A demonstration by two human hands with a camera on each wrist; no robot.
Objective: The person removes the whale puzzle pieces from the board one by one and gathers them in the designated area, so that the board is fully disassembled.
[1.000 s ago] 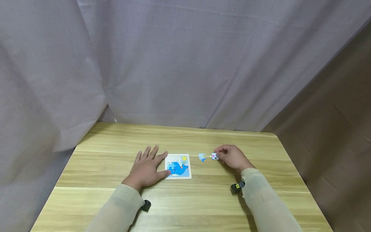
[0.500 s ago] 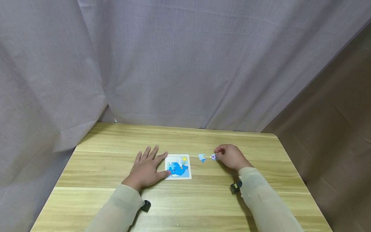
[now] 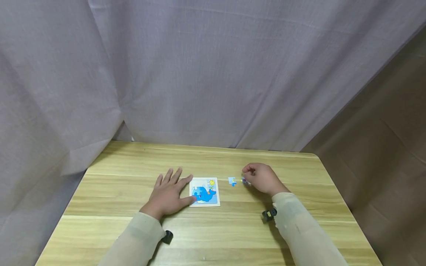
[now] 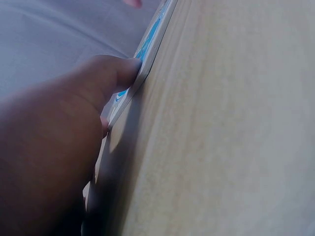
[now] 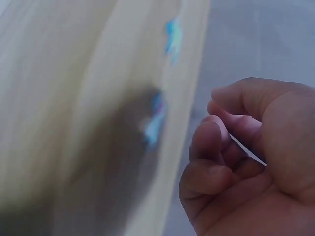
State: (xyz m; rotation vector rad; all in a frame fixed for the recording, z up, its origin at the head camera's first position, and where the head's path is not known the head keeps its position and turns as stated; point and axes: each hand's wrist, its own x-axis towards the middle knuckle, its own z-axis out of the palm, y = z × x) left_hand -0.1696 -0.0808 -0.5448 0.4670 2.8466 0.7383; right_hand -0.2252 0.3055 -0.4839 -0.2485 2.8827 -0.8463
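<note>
A small square whale puzzle in a white frame [image 3: 218, 195] lies on the table, with a pale gap at its upper left. My left hand [image 3: 167, 194] is spread flat beside it; the thumb rests on the lower left edge and the index fingertip is at the upper left corner. To the right lies a loose blue and yellow puzzle piece [image 3: 232, 181]. Over a second, partly hidden puzzle piece [image 3: 244, 181] hovers my right hand [image 3: 261, 179]. In the right wrist view that piece [image 5: 155, 123] lies apart from the loosely curled fingers, which hold nothing.
The wood-grain table [image 3: 213, 236] runs back to a grey curtain [image 3: 213, 74]. A brown curtain [image 3: 372, 147] hangs along the right side. Dark wrist cameras sit under both sleeves.
My right hand has let go of the second puzzle piece, risen off it and shifted slightly left. The left hand and the framed puzzle have stayed in place.
</note>
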